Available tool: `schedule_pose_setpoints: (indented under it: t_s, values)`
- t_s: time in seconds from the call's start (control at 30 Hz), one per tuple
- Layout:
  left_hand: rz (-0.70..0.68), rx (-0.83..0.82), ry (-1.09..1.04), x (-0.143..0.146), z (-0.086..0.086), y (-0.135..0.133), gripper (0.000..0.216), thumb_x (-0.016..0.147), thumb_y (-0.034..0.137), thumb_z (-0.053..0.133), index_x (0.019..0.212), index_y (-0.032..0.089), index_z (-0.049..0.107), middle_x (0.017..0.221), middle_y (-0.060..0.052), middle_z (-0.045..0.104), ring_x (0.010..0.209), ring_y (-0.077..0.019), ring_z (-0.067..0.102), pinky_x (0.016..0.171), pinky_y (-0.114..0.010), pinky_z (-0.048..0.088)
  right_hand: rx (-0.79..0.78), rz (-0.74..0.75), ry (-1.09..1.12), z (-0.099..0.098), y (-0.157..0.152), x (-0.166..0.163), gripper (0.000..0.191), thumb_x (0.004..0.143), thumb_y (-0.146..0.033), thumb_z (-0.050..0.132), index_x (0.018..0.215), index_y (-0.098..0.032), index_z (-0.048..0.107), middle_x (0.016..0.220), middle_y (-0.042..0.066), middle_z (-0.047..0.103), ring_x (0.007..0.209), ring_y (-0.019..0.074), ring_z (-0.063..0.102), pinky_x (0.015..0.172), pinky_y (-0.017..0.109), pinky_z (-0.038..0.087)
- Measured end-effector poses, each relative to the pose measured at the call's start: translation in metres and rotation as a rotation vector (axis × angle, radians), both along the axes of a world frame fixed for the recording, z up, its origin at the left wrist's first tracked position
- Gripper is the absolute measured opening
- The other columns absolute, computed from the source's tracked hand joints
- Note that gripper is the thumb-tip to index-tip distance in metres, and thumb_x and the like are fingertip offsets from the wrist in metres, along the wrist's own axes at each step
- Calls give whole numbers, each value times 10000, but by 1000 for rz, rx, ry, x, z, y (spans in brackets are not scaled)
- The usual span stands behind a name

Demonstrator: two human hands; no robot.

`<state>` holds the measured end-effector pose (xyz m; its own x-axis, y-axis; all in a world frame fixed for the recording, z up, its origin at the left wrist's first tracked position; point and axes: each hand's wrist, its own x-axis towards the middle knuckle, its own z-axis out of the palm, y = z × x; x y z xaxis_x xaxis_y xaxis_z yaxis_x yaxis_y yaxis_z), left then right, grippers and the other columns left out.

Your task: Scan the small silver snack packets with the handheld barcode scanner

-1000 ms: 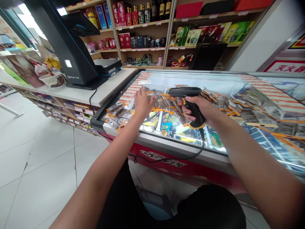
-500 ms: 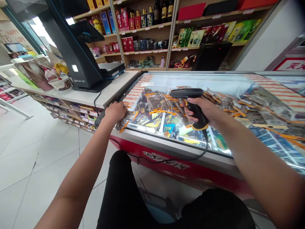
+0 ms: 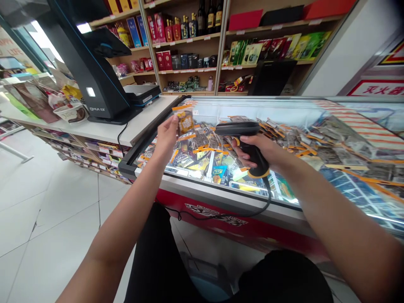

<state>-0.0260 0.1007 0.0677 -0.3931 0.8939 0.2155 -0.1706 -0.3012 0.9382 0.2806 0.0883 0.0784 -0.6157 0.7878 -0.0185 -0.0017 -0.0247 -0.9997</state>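
One small orange-topped packet was up in the person's left hand, its fingers pinched on the packet's side, above the near left end of a glass-topped freezer. The right hand had its fingers wrapped around the handle of a black-and-yellow scanner, whose cord hung down across the freezer's front. From where I stood I couldn't tell whether the trigger was pressed.

The scanner's front faced left, towards the packet, with a gap between them. I'd have said the work was partway: a packet picked up and the scanner at the ready, but no sign that this packet had been read. Plenty remained out of hand, as heaps of loose packets lay over the glass; which of them had been dealt with, I couldn't say. Off to the left, a till stood on a white desk.
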Motion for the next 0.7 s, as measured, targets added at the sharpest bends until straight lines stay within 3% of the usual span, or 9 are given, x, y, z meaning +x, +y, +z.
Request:
schedule_pose_setpoints:
  t_s: [0.13,0.33,0.5,0.6,0.7]
  values:
    - [-153,-75,-185,35,-10,16,396,1056,627,792,1222,272,846,1051,-64,888,1203,-317,854,978,-406,694,-5,37,0,0,-2,-1,420,964,-597,827,993,-258,581,640,-35,524,432,131,425,438,313,348]
    - [-193,-29,-197,42,-26,25,331,1081,562,772,1220,273,852,1117,-59,901,1289,-312,832,1001,-393,701,-44,5,-10,-1,0,-2,434,948,-582,843,965,-268,544,648,-27,523,451,132,436,425,299,354]
    - [-236,-70,-373,37,-20,17,361,1171,486,619,1397,257,782,1287,-99,880,1396,-302,786,1134,-428,667,-37,-3,-15,-1,-1,-2,420,953,-595,837,972,-274,567,633,-34,515,449,136,430,431,304,357]
    - [-298,-136,-479,33,-14,12,396,1205,464,516,1460,240,720,1352,-113,857,1430,-316,769,1162,-477,661,-26,9,-13,-2,-1,-2,409,980,-604,810,971,-274,569,635,-32,518,443,142,439,432,314,350]
    - [-307,-98,-496,30,-9,7,397,1187,418,495,1486,242,688,1386,-119,846,1451,-333,756,1171,-533,659,-15,12,-19,-3,0,-2,401,994,-593,796,960,-266,566,639,-28,516,440,141,447,445,319,360]
